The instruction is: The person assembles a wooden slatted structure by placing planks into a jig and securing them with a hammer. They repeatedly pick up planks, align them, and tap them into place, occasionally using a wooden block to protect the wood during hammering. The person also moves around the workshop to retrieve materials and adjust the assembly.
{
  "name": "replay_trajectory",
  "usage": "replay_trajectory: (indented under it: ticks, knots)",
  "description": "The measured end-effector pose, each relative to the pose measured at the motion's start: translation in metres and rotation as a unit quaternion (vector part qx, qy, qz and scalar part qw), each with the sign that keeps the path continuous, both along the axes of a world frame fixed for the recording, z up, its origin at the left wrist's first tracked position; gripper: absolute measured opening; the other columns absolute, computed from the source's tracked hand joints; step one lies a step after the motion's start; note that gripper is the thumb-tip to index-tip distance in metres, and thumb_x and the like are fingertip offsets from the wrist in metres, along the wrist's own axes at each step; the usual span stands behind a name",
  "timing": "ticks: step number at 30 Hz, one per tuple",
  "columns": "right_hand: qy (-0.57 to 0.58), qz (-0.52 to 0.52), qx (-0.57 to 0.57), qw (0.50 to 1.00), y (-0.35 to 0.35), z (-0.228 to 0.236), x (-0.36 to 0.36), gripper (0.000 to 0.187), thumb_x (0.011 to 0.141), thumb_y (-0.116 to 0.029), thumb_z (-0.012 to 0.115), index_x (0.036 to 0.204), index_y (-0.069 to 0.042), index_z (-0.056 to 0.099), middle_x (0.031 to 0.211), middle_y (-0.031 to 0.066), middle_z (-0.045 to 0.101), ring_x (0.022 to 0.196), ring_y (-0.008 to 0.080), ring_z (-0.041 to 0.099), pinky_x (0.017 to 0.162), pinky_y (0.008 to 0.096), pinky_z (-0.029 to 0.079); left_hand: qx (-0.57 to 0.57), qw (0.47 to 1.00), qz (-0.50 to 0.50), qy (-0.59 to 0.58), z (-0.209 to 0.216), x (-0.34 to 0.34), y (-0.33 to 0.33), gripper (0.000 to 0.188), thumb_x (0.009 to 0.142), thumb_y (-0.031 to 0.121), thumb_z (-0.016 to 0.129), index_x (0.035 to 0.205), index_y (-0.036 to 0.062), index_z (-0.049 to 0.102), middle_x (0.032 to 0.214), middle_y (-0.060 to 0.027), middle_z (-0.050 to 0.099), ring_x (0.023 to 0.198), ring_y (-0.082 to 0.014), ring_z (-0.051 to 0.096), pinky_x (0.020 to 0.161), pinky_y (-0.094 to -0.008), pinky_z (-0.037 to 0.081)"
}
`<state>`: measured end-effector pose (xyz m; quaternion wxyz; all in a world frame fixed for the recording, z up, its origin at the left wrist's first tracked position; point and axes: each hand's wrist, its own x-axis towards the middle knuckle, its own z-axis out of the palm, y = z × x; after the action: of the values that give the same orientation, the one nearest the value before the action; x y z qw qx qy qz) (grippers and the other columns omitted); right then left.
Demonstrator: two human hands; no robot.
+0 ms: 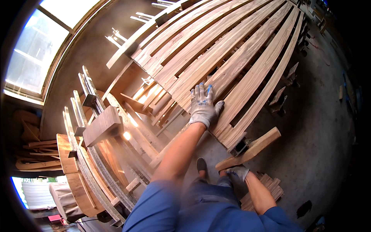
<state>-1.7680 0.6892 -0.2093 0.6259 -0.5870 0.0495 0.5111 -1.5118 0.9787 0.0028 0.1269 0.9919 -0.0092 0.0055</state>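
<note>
My left hand, in a grey work glove with blue-marked fingertips, lies flat with fingers apart on a long panel of wooden slats. The slats are joined at the near end, with long dark gaps running between them. Lower right, my right hand, gloved too, is closed at the near end of a thick wooden piece with a rounded far end. Its fingers are partly hidden under the wood. The piece is beside the panel's near corner, where a metal clamp end sticks out.
Long metal bar clamps stand to my left, with a wooden block and curved boards among them. Short wood pieces are stacked by my right forearm. Windows are at upper left. Concrete floor extends on the right.
</note>
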Motion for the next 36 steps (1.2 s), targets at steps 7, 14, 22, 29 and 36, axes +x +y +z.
replay_trajectory:
  ticks: [7,14,22,29,36]
  knots:
    - [0.252,-0.24,0.246,0.904,0.027,0.158,-0.033,0.056,0.095,-0.019,0.084,0.139,0.006,0.06,0.122,0.0195,0.072,0.109,0.0324,0.072,0.097,0.0439,0.059,-0.005,1.0,0.0,0.006,0.007,-0.001,-0.002,0.09,0.106,0.065,0.049,0.17,0.0036,0.033,0.178,-0.0279,0.022,0.166,-0.0455,0.015,0.136,-0.0536,0.006]
    - [0.303,-0.417,0.307,0.8,0.033,0.263,-0.014,0.058,0.102,-0.024,0.077,0.145,0.006,0.052,0.124,0.0211,0.069,0.105,0.0368,0.072,0.094,0.0516,0.06,-0.013,1.0,0.0,-0.004,0.008,-0.002,-0.002,0.089,0.107,0.065,0.049,0.17,0.0044,0.034,0.177,-0.028,0.023,0.166,-0.0454,0.015,0.136,-0.0537,0.006]
    - [-0.12,-0.367,-0.185,0.904,0.072,0.306,-0.018,0.068,0.088,-0.018,0.091,0.141,0.006,0.056,0.115,0.0143,0.072,0.092,0.0194,0.074,0.082,0.0305,0.062,-0.008,0.999,0.003,-0.031,-0.007,-0.001,0.002,0.086,0.106,0.063,0.052,0.168,0.0044,0.038,0.176,-0.0288,0.025,0.165,-0.0449,0.018,0.136,-0.0539,0.008]
    - [-0.703,-0.016,-0.377,0.604,0.075,0.293,-0.004,0.052,0.079,-0.019,0.084,0.128,-0.01,0.069,0.12,0.0121,0.063,0.124,0.0326,0.059,0.113,0.0528,0.045,0.018,0.999,-0.005,-0.047,-0.012,0.0,0.0,0.088,0.105,0.066,0.052,0.168,0.0062,0.038,0.176,-0.0281,0.027,0.165,-0.0444,0.018,0.135,-0.0547,0.008]
    - [-0.756,-0.057,-0.326,0.565,0.077,0.28,0.036,0.027,0.083,-0.011,0.079,0.108,-0.01,0.071,0.098,0.0065,0.064,0.095,0.0303,0.066,0.095,0.05,0.054,0.016,0.999,-0.008,-0.049,-0.015,0.001,0.0,0.088,0.105,0.066,0.052,0.168,0.0066,0.038,0.176,-0.0278,0.027,0.165,-0.0445,0.019,0.135,-0.0545,0.009]
